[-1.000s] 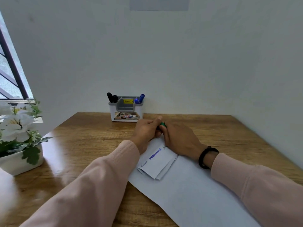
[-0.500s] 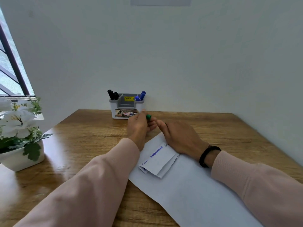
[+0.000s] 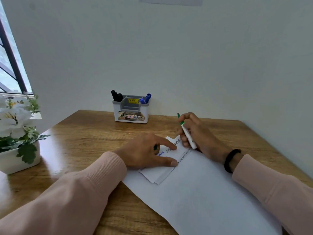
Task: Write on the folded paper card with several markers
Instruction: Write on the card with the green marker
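While the right hand (image 3: 194, 131) grips a green marker (image 3: 186, 133) with its tip pointing up and away from the page, the folded card (image 3: 162, 173) lies on a large white sheet (image 3: 203, 192) on the table (image 3: 84, 133), pinned by the left hand's (image 3: 147, 151) spread thumb and forefinger; a small green piece, probably the cap (image 3: 155, 147), sits tucked among its curled fingers. To write well, turn the marker tip-down, keep the card pinned flat, and start in blank space beside the existing black and blue lines. Pen holder (image 3: 131, 109): far edge, black and blue markers standing in it.
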Action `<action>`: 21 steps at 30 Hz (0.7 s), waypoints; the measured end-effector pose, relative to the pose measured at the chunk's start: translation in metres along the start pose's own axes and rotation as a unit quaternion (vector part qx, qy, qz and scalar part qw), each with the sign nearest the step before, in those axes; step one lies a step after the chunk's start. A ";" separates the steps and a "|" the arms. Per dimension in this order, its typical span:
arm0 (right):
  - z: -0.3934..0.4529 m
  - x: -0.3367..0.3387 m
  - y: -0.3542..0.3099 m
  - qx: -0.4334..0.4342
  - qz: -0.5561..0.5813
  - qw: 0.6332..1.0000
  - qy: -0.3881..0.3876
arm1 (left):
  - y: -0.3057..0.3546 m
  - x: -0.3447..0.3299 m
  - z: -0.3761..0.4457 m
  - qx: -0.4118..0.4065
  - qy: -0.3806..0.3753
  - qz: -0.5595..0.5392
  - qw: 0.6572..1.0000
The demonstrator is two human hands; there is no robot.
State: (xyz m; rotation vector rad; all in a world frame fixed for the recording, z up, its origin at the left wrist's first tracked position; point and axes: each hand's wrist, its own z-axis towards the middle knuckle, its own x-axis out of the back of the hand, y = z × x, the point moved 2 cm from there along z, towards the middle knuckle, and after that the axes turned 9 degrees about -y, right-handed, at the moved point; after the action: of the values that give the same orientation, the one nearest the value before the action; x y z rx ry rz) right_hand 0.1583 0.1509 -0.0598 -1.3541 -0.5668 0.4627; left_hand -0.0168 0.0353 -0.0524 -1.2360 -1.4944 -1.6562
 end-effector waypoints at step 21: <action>-0.050 -0.012 -0.022 0.063 0.088 0.991 -0.084 | -0.012 0.006 0.008 -0.016 -0.027 -0.003 0.999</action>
State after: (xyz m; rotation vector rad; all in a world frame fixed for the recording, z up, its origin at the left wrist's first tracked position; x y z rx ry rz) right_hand 0.1799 0.1020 -0.0455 -1.2553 -0.5481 0.7507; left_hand -0.0281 0.0465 -0.0522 -1.3051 -1.5106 -1.6677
